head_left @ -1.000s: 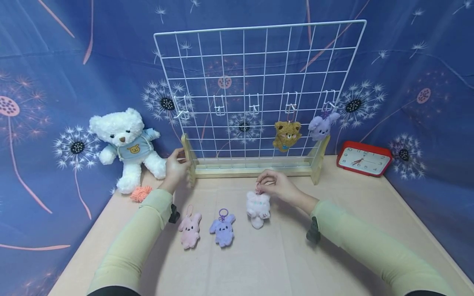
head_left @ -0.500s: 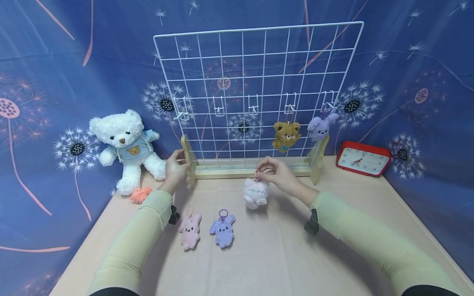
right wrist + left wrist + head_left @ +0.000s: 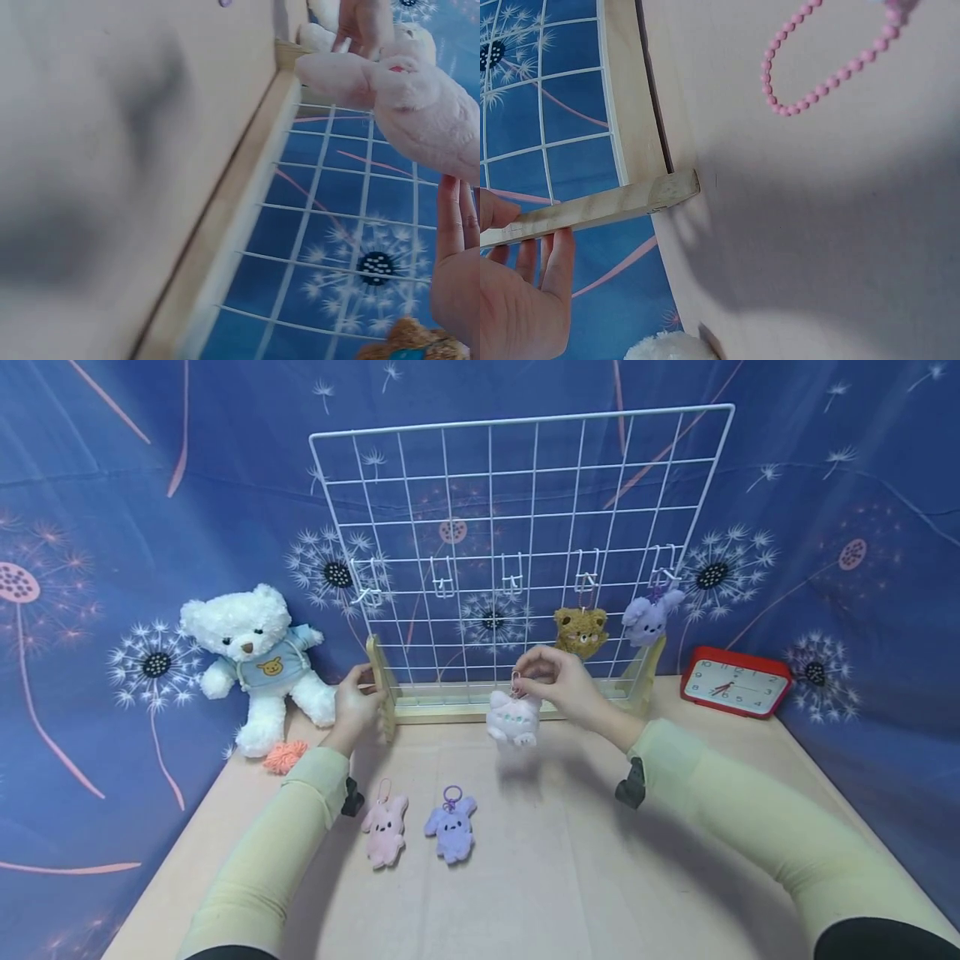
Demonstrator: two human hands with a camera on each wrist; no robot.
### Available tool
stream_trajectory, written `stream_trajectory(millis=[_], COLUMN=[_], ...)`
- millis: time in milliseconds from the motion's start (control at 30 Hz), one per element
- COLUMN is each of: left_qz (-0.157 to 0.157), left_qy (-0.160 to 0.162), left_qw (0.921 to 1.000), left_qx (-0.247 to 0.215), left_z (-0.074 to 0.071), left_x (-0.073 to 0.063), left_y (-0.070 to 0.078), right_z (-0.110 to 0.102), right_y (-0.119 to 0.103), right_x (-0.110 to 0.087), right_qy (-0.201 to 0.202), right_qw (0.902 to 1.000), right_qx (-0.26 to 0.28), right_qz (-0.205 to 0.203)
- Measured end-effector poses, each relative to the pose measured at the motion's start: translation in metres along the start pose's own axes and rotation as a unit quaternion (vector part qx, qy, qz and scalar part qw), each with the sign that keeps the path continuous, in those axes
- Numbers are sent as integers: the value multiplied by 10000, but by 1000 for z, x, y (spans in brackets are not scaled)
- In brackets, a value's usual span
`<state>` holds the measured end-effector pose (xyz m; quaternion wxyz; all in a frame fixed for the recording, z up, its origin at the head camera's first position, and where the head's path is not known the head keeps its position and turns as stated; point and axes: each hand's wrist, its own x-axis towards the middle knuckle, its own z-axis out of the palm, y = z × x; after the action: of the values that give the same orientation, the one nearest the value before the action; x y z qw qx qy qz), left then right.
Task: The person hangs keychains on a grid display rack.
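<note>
Access lies over the desk [image 3: 555,872] between lying purple plush [image 3: 453,833] and right sleeve [image 3: 738,822]; wire grid [image 3: 533,515] blocks the rear.

The outstretched right hand [image 3: 564,687] pinches, while the left hand [image 3: 356,703] apparently grips, its fingers [image 3: 559,262] partly hidden.

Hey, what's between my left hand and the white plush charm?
In the head view, the wooden end support your left hand grips, then the wooden base bar, which runs behind the white charm.
</note>
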<state>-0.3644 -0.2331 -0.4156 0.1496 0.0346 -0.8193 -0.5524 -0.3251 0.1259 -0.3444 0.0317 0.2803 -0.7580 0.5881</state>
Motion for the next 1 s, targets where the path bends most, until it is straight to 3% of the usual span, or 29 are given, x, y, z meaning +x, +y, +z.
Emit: stream_trajectory(millis=[533,800,1000], left_qz=[53,77,128], left_qy=[59,2,41], left_qw=[9999,9999,9998], left_qx=[-75,-141,-142], left_z=[2,2,2], left_x=[-3,-3,-3], left_y=[1,1,-1], right_z=[-10,-17,-19], right_y=[-40,-50,-55], right_x=[34,45,52], right_qy=[268,551,634], right_qw=[9975,9936,9928], right_qx=[110,175,175], right_qz=[-648,-974,-999])
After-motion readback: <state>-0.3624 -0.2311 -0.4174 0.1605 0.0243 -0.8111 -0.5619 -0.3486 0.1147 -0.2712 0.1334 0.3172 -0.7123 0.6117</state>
